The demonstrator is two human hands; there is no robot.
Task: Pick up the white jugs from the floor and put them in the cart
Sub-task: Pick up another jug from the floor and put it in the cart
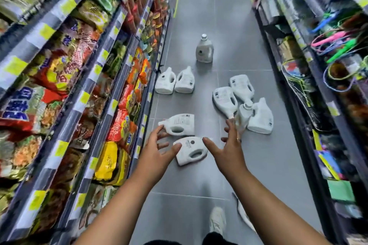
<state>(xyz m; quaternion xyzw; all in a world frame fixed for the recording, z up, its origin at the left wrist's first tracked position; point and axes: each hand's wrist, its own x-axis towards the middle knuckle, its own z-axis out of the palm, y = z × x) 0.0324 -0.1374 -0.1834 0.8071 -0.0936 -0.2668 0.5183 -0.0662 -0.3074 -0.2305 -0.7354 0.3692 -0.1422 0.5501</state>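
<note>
Both arms stretched out over the grey floor (268, 165), left hand (157, 145) fingers splayed and empty, right hand (229, 145) splayed and empty too; nearest white jug (191, 150) on its side between them; other white jugs (180, 123) scattered beyond; snack shelves (83, 97) on the left

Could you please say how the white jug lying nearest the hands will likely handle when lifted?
The nearest jug looks like rigid moulded plastic, so probably stiff. Its cut-out handle should give a firm grip. Lying flat-sided, it seems unlikely to roll.
</note>
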